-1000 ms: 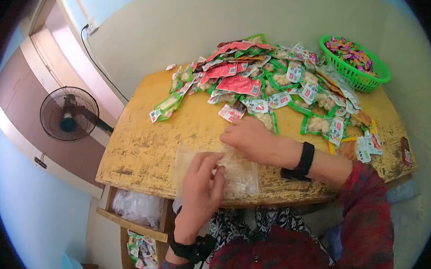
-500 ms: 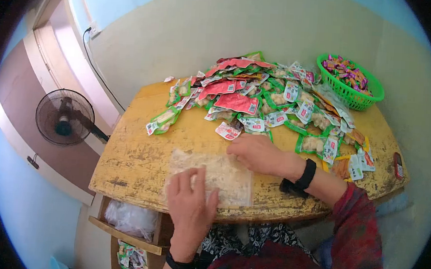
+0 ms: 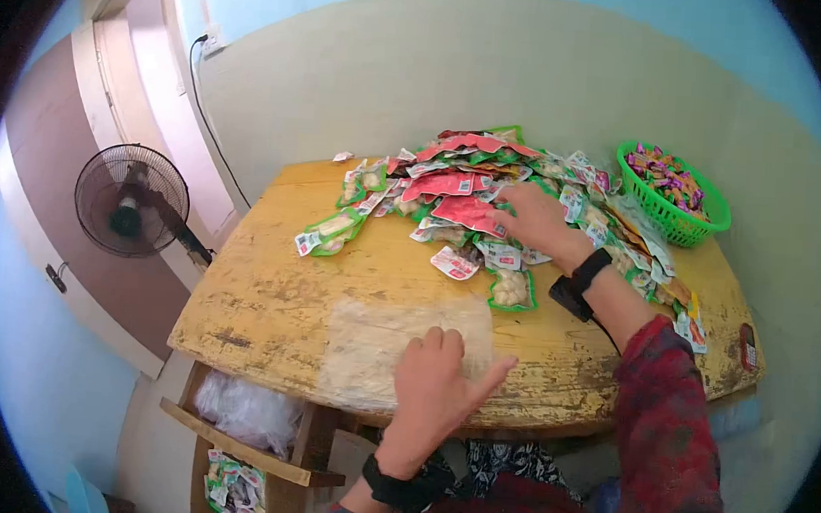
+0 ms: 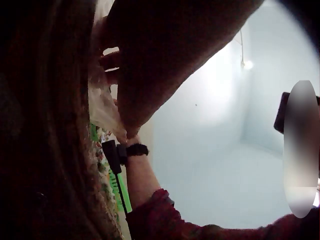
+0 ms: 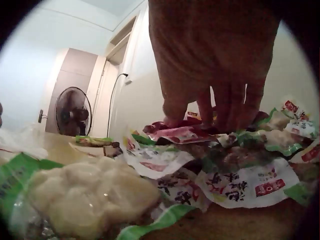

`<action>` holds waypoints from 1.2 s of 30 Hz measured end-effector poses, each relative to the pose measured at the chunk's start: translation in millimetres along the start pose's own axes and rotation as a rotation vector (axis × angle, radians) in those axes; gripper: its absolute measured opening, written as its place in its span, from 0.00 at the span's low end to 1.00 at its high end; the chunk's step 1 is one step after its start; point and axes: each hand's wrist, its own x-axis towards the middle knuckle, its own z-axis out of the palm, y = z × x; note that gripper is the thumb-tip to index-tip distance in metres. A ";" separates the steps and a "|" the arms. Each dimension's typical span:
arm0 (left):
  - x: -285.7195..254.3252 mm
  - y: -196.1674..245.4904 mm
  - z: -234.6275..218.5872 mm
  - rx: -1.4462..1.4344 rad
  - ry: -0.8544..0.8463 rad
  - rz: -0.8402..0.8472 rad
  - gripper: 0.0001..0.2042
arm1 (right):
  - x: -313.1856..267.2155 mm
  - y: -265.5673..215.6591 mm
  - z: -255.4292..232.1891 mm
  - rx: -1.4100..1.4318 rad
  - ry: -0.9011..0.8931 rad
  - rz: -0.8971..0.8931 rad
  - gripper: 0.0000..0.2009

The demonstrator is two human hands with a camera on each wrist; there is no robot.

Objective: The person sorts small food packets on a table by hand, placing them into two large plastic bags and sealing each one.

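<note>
Packets [image 3: 469, 213] of snack food lie heaped across the back of a broad wooden table [image 3: 259, 266] with a curved front edge, its yellow paint scuffed through to dark, rough grain. Their film is slick and creased, mostly clear with green borders and white labels; several flat red ones, crinkled along the sides, lie on top. Beneath the tabletop a plain wooden drawer [image 3: 239, 444] juts out, stuffed with crumpled clear plastic. To the left is a fan [image 3: 132, 200] with a round wire cage. A green basket [image 3: 685, 231], moulded in latticed plastic, sits at the back right, filled with twisted purple and orange wrappers. A clear bag [image 3: 377, 344] lies flat near the front edge — thin, filmy, roughly rectangular. The right hand [image 3: 539, 222] reaches onto the heap, fingers extended and apart at the red packets, grasping none. The left hand [image 3: 436, 380] is loose over the bag, thumb stretched outward; whether it touches the film, I cannot tell. Smallest is a slim phone [image 3: 748, 348] — reddish, with keys — by the table's right edge.
</note>
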 end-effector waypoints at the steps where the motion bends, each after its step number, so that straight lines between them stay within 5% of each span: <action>1: 0.5 5.2 2.4 0.113 0.026 0.046 0.26 | 2.7 1.6 0.9 -0.094 -0.018 0.021 0.18; 4: -2.0 7.8 5.0 0.127 0.048 0.055 0.25 | 5.0 0.8 4.0 -0.070 -0.183 0.100 0.25; 10: -7.4 4.5 12.5 0.135 0.020 0.022 0.13 | -6.3 4.7 -4.7 0.109 -0.044 0.195 0.30; 13: -10.6 -1.4 14.4 0.062 0.049 0.000 0.09 | -14.0 14.4 -8.5 0.387 0.002 0.208 0.24; 23: -16.0 -9.2 11.3 -0.228 0.080 -0.067 0.05 | -62.3 -10.1 -41.3 0.292 0.378 -0.115 0.16; 27: -17.5 -15.2 8.9 -0.346 0.099 -0.057 0.05 | -99.0 -32.3 -79.6 0.918 0.119 0.237 0.16; 36: -22.9 -15.6 8.6 -0.725 0.152 -0.258 0.04 | -188.3 -58.0 -110.4 1.125 -0.086 0.395 0.19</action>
